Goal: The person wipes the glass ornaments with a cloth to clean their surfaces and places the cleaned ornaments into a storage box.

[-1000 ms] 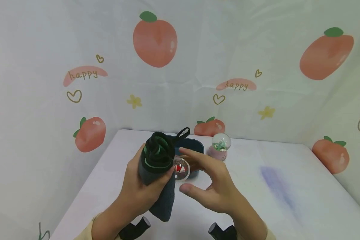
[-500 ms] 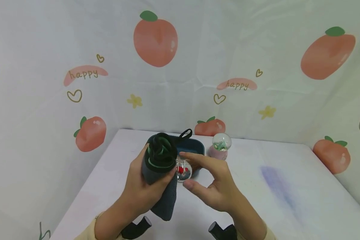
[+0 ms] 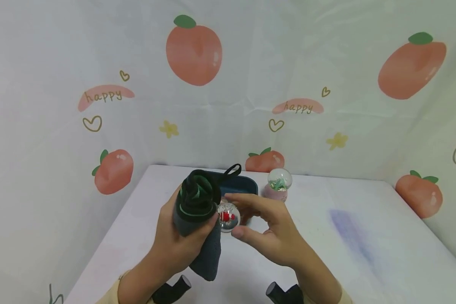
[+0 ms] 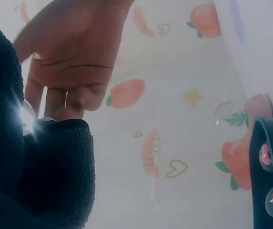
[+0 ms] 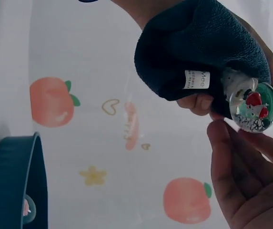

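My left hand (image 3: 175,238) grips a bunched dark teal towel (image 3: 207,255) with its top twisted and a black hanging loop sticking out. From the towel's right side pokes a small snow globe (image 3: 228,217) with a red-and-white figure inside; the towel hides part of its base. My right hand (image 3: 275,236) curves finger and thumb around the globe's glass. In the right wrist view, right-hand fingertips (image 5: 218,130) touch the underside of the globe (image 5: 254,109), and a white label (image 5: 197,79) shows on the towel. Glare partly covers the globe in the left wrist view.
Behind the hands stands a dark blue tray (image 3: 247,182); small globes (image 4: 272,202) sit inside it. A pink-based snow globe (image 3: 276,185) stands to its right on the white table (image 3: 327,198). A peach-printed curtain (image 3: 228,105) hangs behind.
My right thumb has come up to the snow globe's edge. The figure inside the globe shows at a different angle. My left hand keeps its grip on the towel.
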Tool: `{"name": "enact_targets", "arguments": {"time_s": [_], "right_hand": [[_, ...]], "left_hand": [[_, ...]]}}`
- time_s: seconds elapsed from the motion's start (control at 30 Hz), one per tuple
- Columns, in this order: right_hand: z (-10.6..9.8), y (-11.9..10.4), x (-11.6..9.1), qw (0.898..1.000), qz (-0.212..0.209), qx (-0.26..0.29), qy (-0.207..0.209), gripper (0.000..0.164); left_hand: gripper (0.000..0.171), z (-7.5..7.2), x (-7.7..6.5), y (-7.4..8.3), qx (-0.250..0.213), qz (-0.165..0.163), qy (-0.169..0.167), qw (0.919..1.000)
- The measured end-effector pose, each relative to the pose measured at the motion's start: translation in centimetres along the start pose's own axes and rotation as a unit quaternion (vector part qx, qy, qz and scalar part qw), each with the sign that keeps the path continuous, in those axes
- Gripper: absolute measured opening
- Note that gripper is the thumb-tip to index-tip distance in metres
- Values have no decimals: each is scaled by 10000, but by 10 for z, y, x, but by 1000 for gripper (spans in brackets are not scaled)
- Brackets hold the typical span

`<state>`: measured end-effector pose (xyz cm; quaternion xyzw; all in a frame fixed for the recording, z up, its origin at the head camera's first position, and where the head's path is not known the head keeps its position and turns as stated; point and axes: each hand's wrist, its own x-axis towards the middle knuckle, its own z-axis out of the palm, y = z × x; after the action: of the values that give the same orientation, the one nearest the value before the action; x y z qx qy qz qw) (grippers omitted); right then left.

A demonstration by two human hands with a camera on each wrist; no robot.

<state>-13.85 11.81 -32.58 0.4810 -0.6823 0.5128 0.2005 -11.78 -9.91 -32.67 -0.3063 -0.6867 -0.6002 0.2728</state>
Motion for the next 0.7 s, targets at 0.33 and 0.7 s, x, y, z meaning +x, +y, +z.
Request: {"name": "enact_targets", "arguments": {"time_s": [0.33, 0.7], "right_hand": [[4, 2, 5, 9879, -1310, -765, 306, 56], [2, 3, 2, 9939, -873, -636, 211, 46]], "left_hand": [[47, -5, 2, -3, 287, -111, 57, 9995], [48, -2, 2, -5, 217, -18, -37, 9998]]}}
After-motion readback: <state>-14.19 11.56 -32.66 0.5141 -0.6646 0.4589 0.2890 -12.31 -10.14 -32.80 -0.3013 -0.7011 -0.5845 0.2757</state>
